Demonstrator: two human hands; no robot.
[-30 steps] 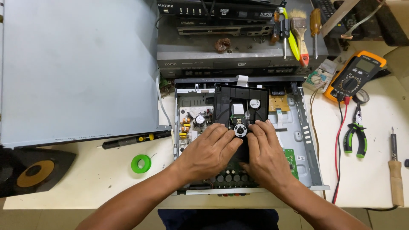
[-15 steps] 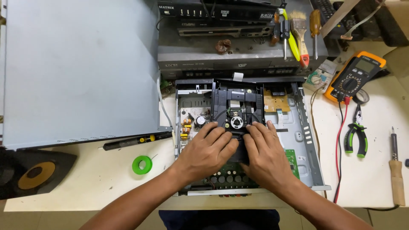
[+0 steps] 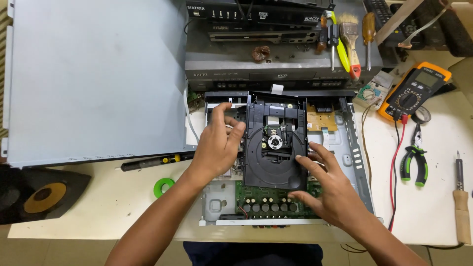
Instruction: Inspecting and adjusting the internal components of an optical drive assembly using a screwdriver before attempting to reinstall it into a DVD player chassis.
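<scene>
Black plastic disc drive tray (image 3: 273, 148), square with a round recessed well and a small silver spindle hub, sits in the opened grey metal player chassis (image 3: 357, 162) on the pale tabletop (image 3: 433, 207). Left hand (image 3: 217, 145): fingers (image 3: 227, 111) curled together at the tray's left edge, touching it. Right hand (image 3: 327, 189): fingers (image 3: 315, 150) spread apart, tips resting on the tray's right edge; green circuit board (image 3: 268, 202) with dark capacitors just below them, orange-cased multimeter (image 3: 414, 91) well to their right.
</scene>
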